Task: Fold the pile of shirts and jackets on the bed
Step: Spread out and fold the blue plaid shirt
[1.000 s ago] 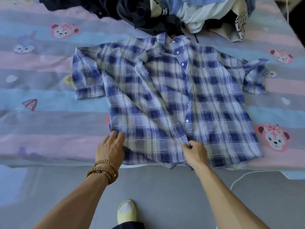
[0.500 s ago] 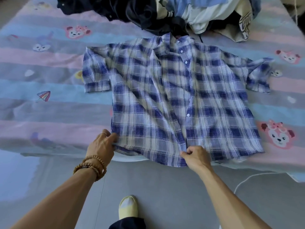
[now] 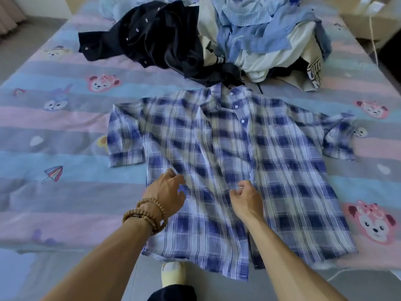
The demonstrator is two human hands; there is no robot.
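Observation:
A blue and white plaid short-sleeved shirt (image 3: 271, 161) lies front up on the bed, sleeves spread, its hem hanging over the near edge. My left hand (image 3: 168, 193), with bead bracelets on the wrist, rests on the shirt's left panel with fingers loosely spread. My right hand (image 3: 246, 199) is curled at the button placket around mid-shirt and seems to pinch the fabric there. Behind the collar sits the pile of clothes (image 3: 256, 38): a black jacket (image 3: 156, 38), light blue shirts and white and cream pieces.
The bed (image 3: 65, 131) has a pastel striped sheet with cartoon animal prints. Grey floor lies below its near edge, with my foot in a yellow slipper (image 3: 172, 273). A white cable (image 3: 338, 275) trails at lower right. A cardboard box (image 3: 368, 20) stands at top right.
Both hands left the hem and moved up onto the shirt's middle. The shirt slid toward me, so its hem now hangs over the bed's edge.

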